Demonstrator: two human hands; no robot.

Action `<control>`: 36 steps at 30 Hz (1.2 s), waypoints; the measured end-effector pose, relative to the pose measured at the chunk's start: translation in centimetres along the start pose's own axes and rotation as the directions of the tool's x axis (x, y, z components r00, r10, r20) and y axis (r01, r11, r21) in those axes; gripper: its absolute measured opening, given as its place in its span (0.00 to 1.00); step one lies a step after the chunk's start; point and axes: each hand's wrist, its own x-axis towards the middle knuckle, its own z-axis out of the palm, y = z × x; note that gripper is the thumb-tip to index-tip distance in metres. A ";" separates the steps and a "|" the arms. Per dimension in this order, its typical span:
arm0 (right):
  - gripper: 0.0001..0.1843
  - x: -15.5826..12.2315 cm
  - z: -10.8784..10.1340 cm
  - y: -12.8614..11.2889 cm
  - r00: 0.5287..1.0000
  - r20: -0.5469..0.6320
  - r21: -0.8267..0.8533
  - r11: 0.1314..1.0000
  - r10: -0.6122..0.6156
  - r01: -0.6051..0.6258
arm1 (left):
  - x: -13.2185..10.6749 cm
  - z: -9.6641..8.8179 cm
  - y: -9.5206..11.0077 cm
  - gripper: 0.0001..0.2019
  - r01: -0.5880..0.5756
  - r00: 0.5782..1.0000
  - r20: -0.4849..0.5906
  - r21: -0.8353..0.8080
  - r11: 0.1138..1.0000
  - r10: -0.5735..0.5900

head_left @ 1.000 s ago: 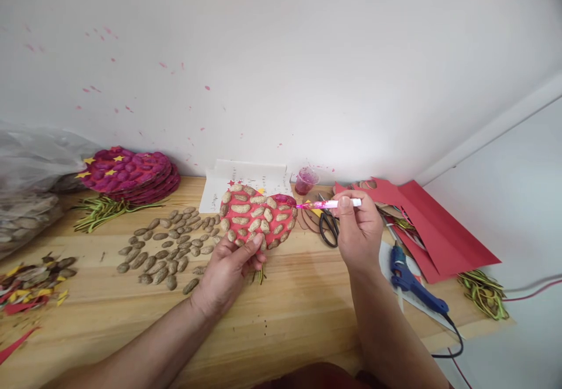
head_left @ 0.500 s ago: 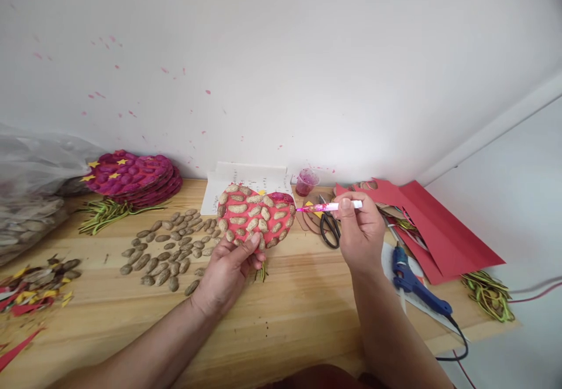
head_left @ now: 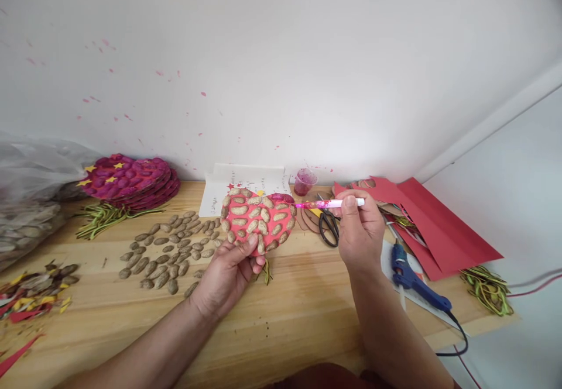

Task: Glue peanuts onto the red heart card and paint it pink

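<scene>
Pinched by its lower edge in my left hand [head_left: 232, 266] is a red heart-shaped card [head_left: 273, 232], its face covered with glued-on peanuts. A peanut at its upper right is painted magenta [head_left: 281, 198]; the others I can see are bare tan. My right hand [head_left: 360, 228] is closed around a white paintbrush [head_left: 333, 203] smeared with pink paint. The brush's tip points left and meets the card's upper right edge, by the painted peanut. Behind the brush, near the wall, stands a small clear cup [head_left: 304, 182] with magenta paint inside.
Loose peanuts [head_left: 162, 254] lie left of my left hand. A stack of painted peanut hearts [head_left: 132, 181] is at the back left beside a plastic bag [head_left: 30, 202]. To the right are scissors [head_left: 328, 228], red card sheets [head_left: 439, 231] and a blue glue gun [head_left: 417, 283].
The brush has moved slightly up against the card's upper right edge. The heart card has tilted slightly and dropped a little in my left hand. The view has shifted a little.
</scene>
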 end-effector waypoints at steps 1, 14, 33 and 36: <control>0.13 0.0 0.0 0.1 1.000 -0.003 0.024 1.000 0.003 -0.003 | 0.0 0.0 0.1 0.19 0.004 1.000 0.002 -0.001 1.000 -0.004; 0.12 0.1 -0.1 0.4 1.000 0.002 0.065 0.998 0.027 -0.027 | -0.2 0.1 0.3 0.18 0.020 1.000 -0.005 -0.002 1.000 -0.020; 0.10 0.0 -0.3 0.1 0.999 0.027 0.121 0.992 0.018 -0.021 | 0.0 -0.4 0.2 0.18 0.020 1.000 -0.003 -0.006 1.000 -0.020; 0.10 0.0 -0.3 0.1 0.999 0.032 0.132 0.991 0.015 -0.019 | 0.1 -0.3 0.2 0.17 0.012 1.000 0.000 -0.021 1.000 -0.012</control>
